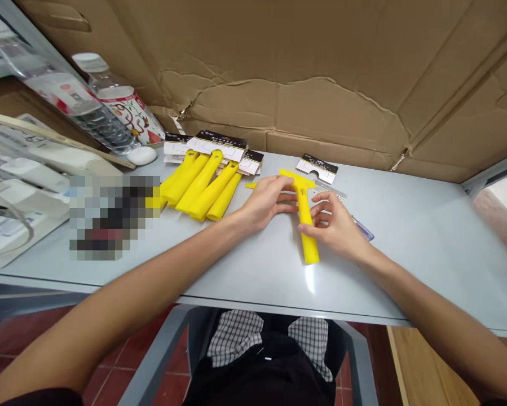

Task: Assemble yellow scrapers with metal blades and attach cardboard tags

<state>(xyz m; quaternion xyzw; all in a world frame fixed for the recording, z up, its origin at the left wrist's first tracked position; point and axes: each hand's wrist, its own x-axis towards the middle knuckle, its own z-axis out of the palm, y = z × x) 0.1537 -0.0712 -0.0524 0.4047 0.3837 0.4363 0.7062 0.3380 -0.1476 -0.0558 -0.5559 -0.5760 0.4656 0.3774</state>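
Observation:
A yellow plastic scraper (pixel 309 242) with a T-shaped head is held over the table, its handle pointing toward me. My left hand (pixel 265 204) grips the left side of the head between thumb and fingers. Around the upper handle, from the right, close the thumb and fingers of my right hand (pixel 340 225). Just behind lies a thin metal blade (pixel 335 190), partly hidden by the scraper and my right hand. A black-and-white header card (pixel 317 167) is beyond it. A small yellow piece (pixel 250 185) shows behind my left wrist.
Several yellow scraper handles (pixel 200 183) with header cards (pixel 217 145) lie to the left. A purple clear-handled tool (pixel 363 228) is by my right hand. Two bottles (pixel 128 110) and a white round object (pixel 141 155) stand back left. Cardboard (pixel 299 67) walls the rear.

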